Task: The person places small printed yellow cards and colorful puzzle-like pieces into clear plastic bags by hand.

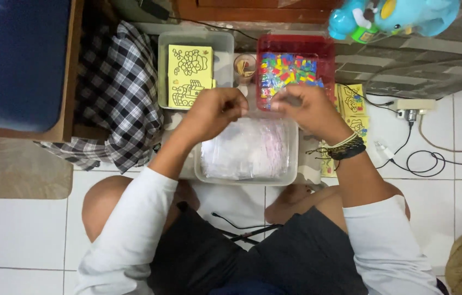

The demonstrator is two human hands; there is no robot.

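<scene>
Clear plastic bag (261, 106), small and blurred, is pinched at both ends btwn left hand (215, 109) and right hand (303, 108), fingers closed narrow on it. Its long axis runs left-right, held above a clear tub (291, 177) of stacked bags, w/ a red basket (326, 46) of coloured pieces just beyond, nearer the right hand.

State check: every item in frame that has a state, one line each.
left hand: raised over the clear tub, fingers pinched shut; held item too small to tell.
right hand: raised beside it, fingers pinched.
clear tub: open, holds clear plastic bags.
red basket: open, holds colourful small pieces.
grey bin: open, yellow line-art cards inside.
small cup: upright between bin and basket.
</scene>
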